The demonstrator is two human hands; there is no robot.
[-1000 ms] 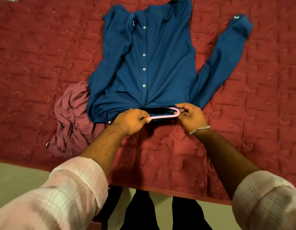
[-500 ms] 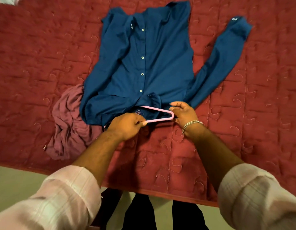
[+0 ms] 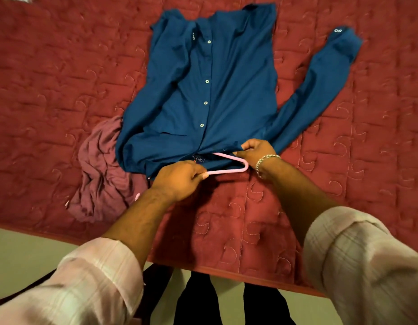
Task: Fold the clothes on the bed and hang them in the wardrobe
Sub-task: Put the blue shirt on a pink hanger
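Observation:
A dark blue button-up shirt [image 3: 217, 90] lies flat on the red quilted bed [image 3: 62, 78], collar end toward me, right sleeve stretched out to the far right. A pink plastic hanger [image 3: 229, 170] sits at the collar, partly tucked under the fabric. My left hand [image 3: 179, 178] is closed on the hanger's lower bar at its left end. My right hand [image 3: 254, 152], wearing a silver bracelet, pinches the shirt's collar edge just above the hanger's right corner.
A crumpled mauve garment [image 3: 100, 174] lies on the bed to the left of the shirt, partly under it. The bed's near edge [image 3: 226, 270] runs across below my forearms, with pale floor [image 3: 27, 249] and my dark trousers beneath.
The hanger has come further out from under the collar, then my right hand moved up from its corner and pinched the collar fabric. My left hand kept its hold on the bar.

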